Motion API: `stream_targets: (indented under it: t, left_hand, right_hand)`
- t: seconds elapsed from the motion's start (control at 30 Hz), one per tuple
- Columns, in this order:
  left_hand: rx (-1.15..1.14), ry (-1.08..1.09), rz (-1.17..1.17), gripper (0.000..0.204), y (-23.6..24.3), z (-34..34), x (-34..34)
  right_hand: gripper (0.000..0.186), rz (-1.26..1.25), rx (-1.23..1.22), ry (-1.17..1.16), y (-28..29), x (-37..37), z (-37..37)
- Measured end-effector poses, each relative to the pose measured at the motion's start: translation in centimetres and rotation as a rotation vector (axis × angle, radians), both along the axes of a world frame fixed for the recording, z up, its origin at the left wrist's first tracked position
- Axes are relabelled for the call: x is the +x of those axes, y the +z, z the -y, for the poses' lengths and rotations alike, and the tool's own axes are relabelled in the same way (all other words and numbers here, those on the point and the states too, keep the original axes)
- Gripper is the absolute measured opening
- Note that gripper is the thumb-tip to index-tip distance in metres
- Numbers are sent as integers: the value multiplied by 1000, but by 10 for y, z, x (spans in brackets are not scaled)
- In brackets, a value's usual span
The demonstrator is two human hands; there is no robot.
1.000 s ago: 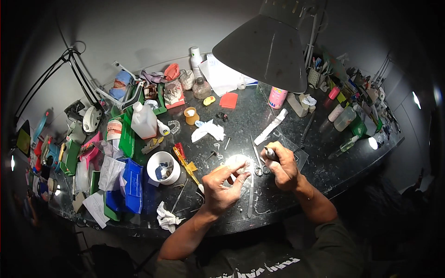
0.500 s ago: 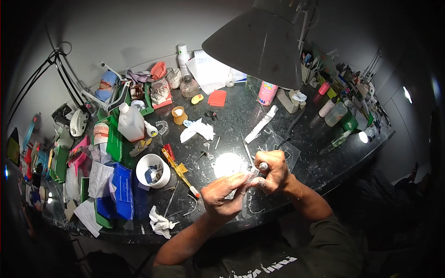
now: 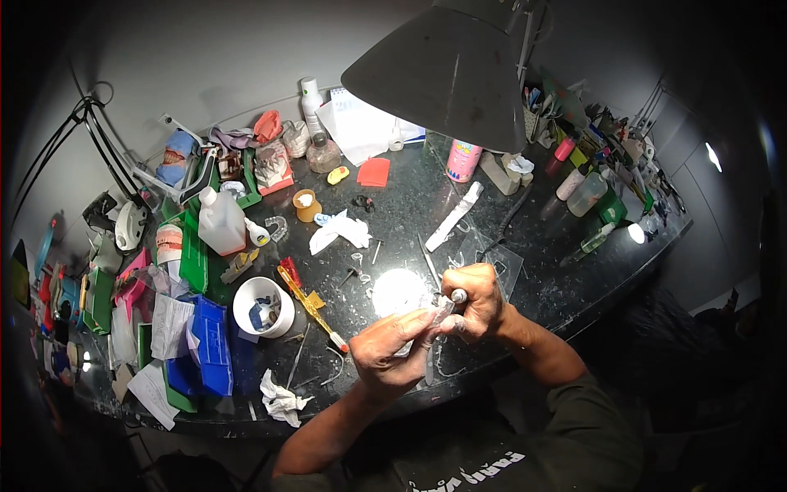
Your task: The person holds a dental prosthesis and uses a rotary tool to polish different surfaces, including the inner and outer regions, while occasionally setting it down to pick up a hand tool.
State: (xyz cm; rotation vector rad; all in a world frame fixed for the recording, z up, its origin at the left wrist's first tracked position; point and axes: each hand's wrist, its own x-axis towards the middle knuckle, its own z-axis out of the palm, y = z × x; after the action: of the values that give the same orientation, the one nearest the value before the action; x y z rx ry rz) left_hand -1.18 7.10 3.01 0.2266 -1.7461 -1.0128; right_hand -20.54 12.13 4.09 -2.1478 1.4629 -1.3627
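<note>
My left hand (image 3: 389,353) is closed on a small clear, translucent piece (image 3: 440,310) at the lower middle, its fingers partly covering it. My right hand (image 3: 477,299) grips a metal pen-like handpiece (image 3: 459,295) with its tip at the piece, the thumb touching or nearly touching my left fingers. Behind them is a brightly lit white round patch (image 3: 398,291). Metal scissors (image 3: 428,261) lie beside it, partly hidden by my hands. A rolled white strip (image 3: 455,215) and a clear plastic sheet (image 3: 500,275) lie beyond.
A grey lamp shade (image 3: 434,78) overhangs the dark worktop (image 3: 549,271). At left are a white tub (image 3: 246,307), blue bins (image 3: 213,344), green bins (image 3: 194,254) and a plastic jug (image 3: 221,221). A crumpled tissue (image 3: 283,398) lies near the front; bottles (image 3: 592,215) crowd the right.
My right hand has come left and down to meet my left hand, the handpiece now at the clear piece. My left hand sits slightly lower. The whole view has shifted a little.
</note>
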Motion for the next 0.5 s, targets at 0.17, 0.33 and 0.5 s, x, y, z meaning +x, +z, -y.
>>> stream_targets:
  t: [0.17, 0.33, 0.5]
  left_hand:
    - [-20, 12, 1, 26, -4, 1, 1]
    - [-27, 11, -10, 26, -5, 1, 1]
    - [-28, 28, -13, 25, -4, 0, 0]
  right_hand:
    - [56, 20, -10, 18, -4, 1, 1]
    - [69, 64, -21, -15, -3, 5, 2]
    - [61, 46, -23, -15, -5, 2, 1]
